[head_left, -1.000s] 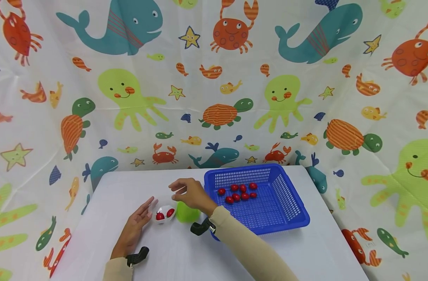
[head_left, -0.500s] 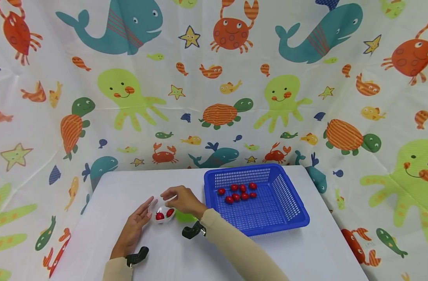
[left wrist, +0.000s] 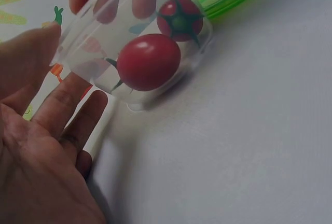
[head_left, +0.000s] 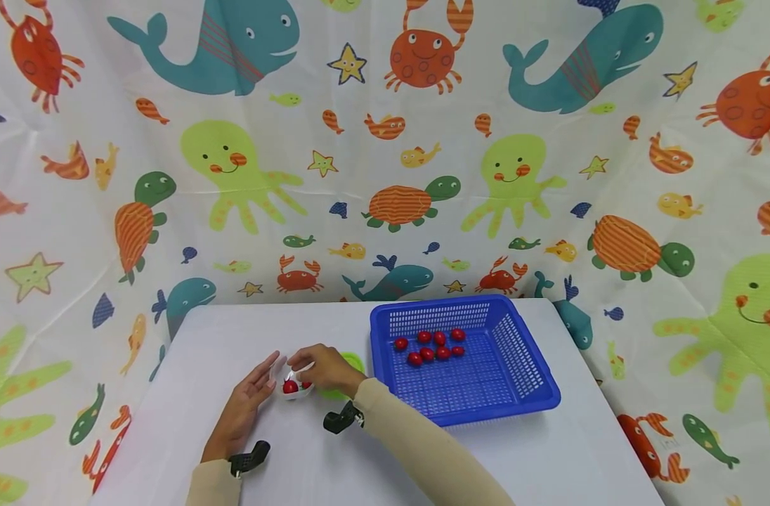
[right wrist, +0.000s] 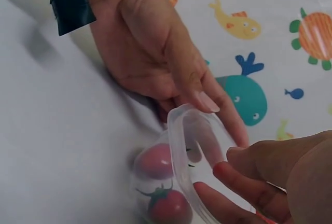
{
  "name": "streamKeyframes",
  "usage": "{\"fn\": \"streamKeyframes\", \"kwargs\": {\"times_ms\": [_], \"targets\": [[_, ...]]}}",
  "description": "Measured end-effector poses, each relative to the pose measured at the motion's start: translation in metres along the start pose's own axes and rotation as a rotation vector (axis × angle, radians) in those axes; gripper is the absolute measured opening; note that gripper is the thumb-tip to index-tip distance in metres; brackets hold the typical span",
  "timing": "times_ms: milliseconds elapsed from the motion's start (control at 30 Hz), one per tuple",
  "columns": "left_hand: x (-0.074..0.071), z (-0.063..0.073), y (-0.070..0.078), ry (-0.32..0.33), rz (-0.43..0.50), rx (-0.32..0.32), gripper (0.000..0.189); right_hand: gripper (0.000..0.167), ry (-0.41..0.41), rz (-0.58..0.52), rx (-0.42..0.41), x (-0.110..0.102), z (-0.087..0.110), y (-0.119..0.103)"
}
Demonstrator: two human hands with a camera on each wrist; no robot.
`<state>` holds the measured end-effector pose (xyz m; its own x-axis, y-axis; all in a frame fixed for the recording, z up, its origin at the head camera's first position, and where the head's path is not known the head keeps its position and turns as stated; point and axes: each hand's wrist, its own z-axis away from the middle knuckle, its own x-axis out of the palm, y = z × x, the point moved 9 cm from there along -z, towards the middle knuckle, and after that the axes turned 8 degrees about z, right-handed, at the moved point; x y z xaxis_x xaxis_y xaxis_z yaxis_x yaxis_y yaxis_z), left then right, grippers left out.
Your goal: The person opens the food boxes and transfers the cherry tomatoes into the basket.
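A small clear plastic container holds two red cherry tomatoes with green stems, a near one and another. My left hand grips the container from its left side, thumb at the rim and fingers along the outer wall. Over the container from the right reaches my right hand, fingertips dipping into its opening. Nothing shows between those fingers in the left wrist view. In the head view the right hand partly hides one tomato. A bright green round piece lies on the table under the right hand.
A blue mesh basket stands on the right of the white table, with several tomatoes toward its back left. A sea-animal curtain hangs behind the table and along both sides.
My right hand has moved left and slightly down, from above the green piece to the container's opening. My left hand has stayed at the container. The tomatoes in the basket have not moved.
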<state>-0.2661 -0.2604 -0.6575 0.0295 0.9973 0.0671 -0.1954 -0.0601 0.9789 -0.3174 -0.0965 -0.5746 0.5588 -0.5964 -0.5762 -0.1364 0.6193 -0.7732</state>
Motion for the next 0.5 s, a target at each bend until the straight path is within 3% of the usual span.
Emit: {"fn": "streamKeyframes", "kwargs": {"times_ms": [233,500], "targets": [[0.001,-0.001,0.000,-0.014,0.027,-0.001,0.063,0.033,-0.031,0.104,-0.041,0.012,-0.003,-0.004],[0.000,-0.001,0.000,-0.009,0.040,0.012,0.062,0.033,-0.048,0.335,-0.053,0.025,-0.007,-0.013]]}}
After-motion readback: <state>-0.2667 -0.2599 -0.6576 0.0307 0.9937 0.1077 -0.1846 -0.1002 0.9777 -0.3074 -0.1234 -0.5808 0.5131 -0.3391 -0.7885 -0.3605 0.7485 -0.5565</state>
